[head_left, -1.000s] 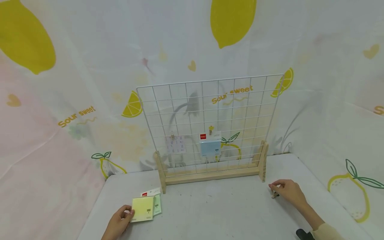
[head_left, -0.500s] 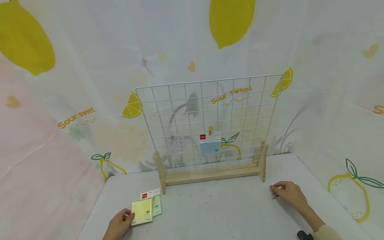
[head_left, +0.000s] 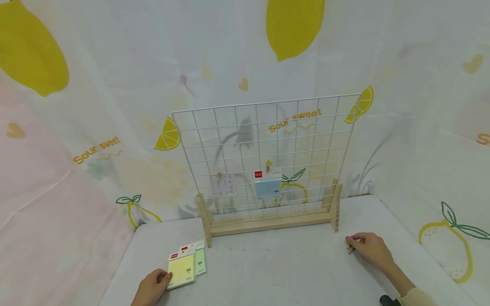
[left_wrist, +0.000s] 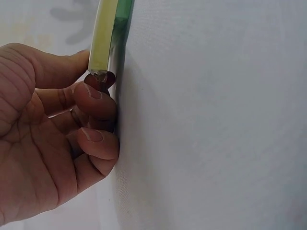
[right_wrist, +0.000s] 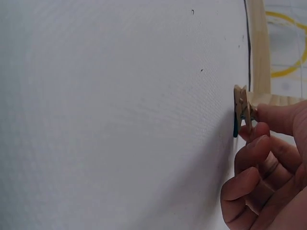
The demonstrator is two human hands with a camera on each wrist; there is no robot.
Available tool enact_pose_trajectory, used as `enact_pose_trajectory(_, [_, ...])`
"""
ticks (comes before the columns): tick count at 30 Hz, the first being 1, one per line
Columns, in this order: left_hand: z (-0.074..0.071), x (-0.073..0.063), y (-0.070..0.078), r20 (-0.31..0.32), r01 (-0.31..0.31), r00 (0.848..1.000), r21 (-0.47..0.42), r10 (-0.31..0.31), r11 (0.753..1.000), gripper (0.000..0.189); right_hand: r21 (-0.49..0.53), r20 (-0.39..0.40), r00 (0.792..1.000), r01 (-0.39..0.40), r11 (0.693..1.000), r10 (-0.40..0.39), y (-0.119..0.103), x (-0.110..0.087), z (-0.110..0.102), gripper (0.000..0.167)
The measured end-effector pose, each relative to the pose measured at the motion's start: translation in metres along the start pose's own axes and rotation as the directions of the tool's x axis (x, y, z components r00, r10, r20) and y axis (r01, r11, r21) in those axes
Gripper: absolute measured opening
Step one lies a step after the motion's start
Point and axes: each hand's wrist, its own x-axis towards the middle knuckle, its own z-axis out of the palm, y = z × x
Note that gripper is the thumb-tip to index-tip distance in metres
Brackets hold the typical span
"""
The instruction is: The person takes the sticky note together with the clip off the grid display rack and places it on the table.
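Note:
In the head view, my left hand [head_left: 152,287] pinches a yellow sticky-note pack [head_left: 180,271] by its lower left edge. Its white header card with a red label shows at the top. Partly beneath it lies a green sticky-note pack [head_left: 200,260]. The left wrist view has thumb and fingertips on either side of the yellow pack's edge [left_wrist: 101,43]. At the table's right side, my right hand [head_left: 370,249] pinches a small wooden clothespin [right_wrist: 243,101] between thumb and index finger, low over the table. A teal bit [right_wrist: 235,125] shows beside that clothespin.
A white wire grid [head_left: 306,148] stands on a wooden base [head_left: 272,227] at the back. Clipped to it are a blue sticky-note pack [head_left: 268,189] and a pale patterned sheet [head_left: 223,185]. Lemon-printed cloth [head_left: 130,85] surrounds the white table [head_left: 283,272].
The yellow pack has come down slightly towards me and tilted, so its header card now shows. My left hand has moved a little lower with it; the right hand has barely shifted.

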Motion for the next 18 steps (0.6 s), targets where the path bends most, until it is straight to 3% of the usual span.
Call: enact_pose_trajectory(18, [-0.007, -0.005, 0.014, -0.026, 0.036, 0.999, -0.019, -0.036, 0.999, 0.032, 0.017, -0.035, 0.998, 0.048, 0.999, -0.047, -0.01, -0.001, -0.005, 0.035])
